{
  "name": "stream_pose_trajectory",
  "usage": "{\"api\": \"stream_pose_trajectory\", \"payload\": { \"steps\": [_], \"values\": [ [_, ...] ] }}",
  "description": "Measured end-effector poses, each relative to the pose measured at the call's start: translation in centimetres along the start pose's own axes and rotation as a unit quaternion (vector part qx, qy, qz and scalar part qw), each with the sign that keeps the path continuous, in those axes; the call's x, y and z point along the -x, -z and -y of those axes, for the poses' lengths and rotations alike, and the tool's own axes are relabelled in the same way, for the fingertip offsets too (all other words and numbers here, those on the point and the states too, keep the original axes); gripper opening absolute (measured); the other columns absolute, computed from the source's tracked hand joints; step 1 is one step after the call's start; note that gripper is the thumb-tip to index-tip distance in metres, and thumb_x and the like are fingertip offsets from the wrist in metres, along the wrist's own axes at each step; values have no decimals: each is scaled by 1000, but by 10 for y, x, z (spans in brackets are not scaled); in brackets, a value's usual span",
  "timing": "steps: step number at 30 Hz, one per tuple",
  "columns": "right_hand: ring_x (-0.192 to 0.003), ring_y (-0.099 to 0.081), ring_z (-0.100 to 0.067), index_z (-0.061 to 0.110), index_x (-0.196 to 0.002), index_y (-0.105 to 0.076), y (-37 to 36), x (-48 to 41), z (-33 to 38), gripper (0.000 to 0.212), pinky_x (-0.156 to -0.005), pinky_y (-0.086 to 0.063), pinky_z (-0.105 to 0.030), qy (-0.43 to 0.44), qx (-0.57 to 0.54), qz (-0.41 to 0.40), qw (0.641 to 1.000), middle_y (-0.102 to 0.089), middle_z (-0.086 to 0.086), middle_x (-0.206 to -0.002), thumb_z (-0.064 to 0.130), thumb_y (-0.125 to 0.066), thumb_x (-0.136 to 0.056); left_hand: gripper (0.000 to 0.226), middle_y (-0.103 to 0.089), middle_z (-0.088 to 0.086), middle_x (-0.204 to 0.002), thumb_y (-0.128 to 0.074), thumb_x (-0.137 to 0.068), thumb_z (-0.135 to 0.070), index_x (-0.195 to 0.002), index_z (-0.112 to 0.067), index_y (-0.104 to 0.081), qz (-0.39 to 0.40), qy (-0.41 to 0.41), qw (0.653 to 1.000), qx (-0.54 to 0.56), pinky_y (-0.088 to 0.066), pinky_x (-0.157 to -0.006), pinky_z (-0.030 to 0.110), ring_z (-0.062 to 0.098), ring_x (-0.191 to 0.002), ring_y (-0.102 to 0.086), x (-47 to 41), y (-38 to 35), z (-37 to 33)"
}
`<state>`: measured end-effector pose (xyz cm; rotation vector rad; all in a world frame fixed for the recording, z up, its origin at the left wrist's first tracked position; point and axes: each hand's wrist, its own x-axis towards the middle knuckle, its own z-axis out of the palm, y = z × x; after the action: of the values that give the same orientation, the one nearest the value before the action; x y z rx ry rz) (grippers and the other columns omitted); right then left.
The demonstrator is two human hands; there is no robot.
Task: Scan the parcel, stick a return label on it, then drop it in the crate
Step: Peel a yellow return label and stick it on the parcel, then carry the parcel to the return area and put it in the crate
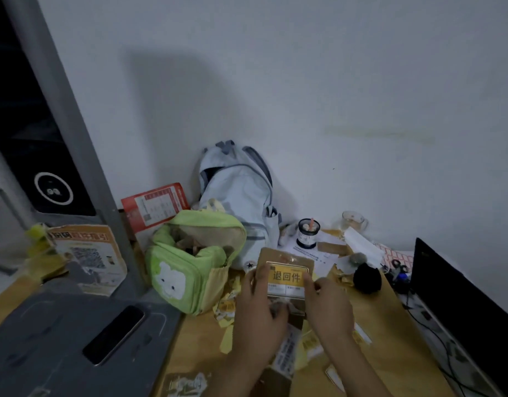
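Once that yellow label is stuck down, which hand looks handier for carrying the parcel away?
Probably the left hand. It lies along the parcel with fingers wrapped on its left edge, so it seems to bear it. The right hand only pinches the label at its right edge. No crate shows, so this is a guess.

Both hands, left hand (257,313) and right hand (328,306), press a yellow return label (287,277) onto the brown parcel (278,257)

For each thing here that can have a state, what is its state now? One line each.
Parcel: held upright in both hands above the table.
Return label: on the parcel front, being pressed at both sides.
Left hand: grips the parcel's left edge.
Right hand: fingers on the label's right edge.
Green bag: open, full.
Phone: screen dark, lying flat.
Backpack: leaning against the wall.
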<state>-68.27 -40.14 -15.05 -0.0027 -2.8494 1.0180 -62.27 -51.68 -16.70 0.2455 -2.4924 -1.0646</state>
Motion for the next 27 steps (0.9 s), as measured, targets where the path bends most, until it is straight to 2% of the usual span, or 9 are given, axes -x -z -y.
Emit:
{"api": "stream_pose_trajectory", "payload": {
  "steps": [4, 8, 11, 14, 17, 20, 23, 25, 27],
  "values": [
    [-71, -66, -20, 16, -98, -69, 42, -4, 28, 35, -56, -48, -28, 50, -38, -43, 997, -73, -3, -83, 41, -44, -94, 75, -33, 2, -145, -61, -86, -23, -150, -29, -21, -48, -36, 997, 39, -47, -92, 21, 18, -123, -49, -18, 23, -31],
    [-84, -67, -12, 24, -120, -64, 77, 9, 46, 30, -66, -48, -23, 97, -135, -90, 982, -75, 0, -105, 29, -54, -91, 80, -31, 0, -147, -61, -86, -19, -151, -28, -16, -78, -70, 991, 80, -40, -96, 18, 15, -128, -44, -31, 45, -64],
    [-99, -62, -5, 36, -131, -55, 94, 18, 50, 44, -86, -53, -27, 130, -234, -62, 962, -70, 9, -115, 27, -61, -87, 85, -39, -2, -146, -62, -85, -16, -152, -24, -12, -92, -86, 984, 126, -43, -106, 30, 13, -130, -45, -39, 60, -81],
    [-121, -51, -6, 39, -140, -41, 114, 36, 58, 63, -99, -51, -34, 176, -305, -23, 936, -52, 9, -134, 20, -65, -85, 72, -59, -10, -130, -62, -85, -16, -147, -26, -28, -88, -90, 971, 204, -50, -102, 33, 1, -116, -56, -39, 79, -95],
    [-118, -54, -2, 39, -147, -24, 130, 58, 68, 83, -95, -53, -25, 217, -356, 10, 909, -42, 5, -136, 7, -66, -83, 65, -60, -26, -111, -62, -87, -10, -143, -29, -36, -69, -97, 955, 271, -51, -87, 9, -24, -97, -53, -32, 99, -113],
    [-115, -59, -8, 47, -146, -16, 142, 76, 75, 92, -85, -58, -30, 214, -365, 18, 906, -52, 19, -132, 1, -65, -83, 60, -56, -30, -106, -62, -87, -7, -138, -30, -42, -58, -129, 940, 310, -51, -80, 6, -23, -97, -54, -24, 118, -128],
    [-102, -68, -12, 50, -141, -25, 156, 96, 71, 89, -69, -61, -32, 159, -430, 4, 889, -61, 20, -122, -4, -63, -82, 63, -60, -14, -114, -62, -87, -8, -141, -33, -40, 24, -141, 925, 351, -57, -76, 16, -10, -96, -61, -13, 134, -135],
    [-105, -66, -22, 49, -140, -31, 167, 115, 65, 86, -71, -62, -41, 127, -442, -20, 888, -57, 7, -131, -3, -64, -81, 63, -64, -11, -120, -63, -88, -12, -141, -37, -41, 142, -112, 904, 388, -58, -72, 17, -9, -92, -65, -7, 139, -134],
    [-112, -62, -23, 46, -139, -35, 176, 138, 57, 83, -74, -62, -42, 109, -432, -56, 893, -54, 3, -134, -2, -66, -79, 59, -68, -9, -120, -68, -84, -18, -135, -41, -47, 265, -86, 874, 398, -59, -81, 31, 5, -99, -69, 2, 133, -131]
  ]
}}
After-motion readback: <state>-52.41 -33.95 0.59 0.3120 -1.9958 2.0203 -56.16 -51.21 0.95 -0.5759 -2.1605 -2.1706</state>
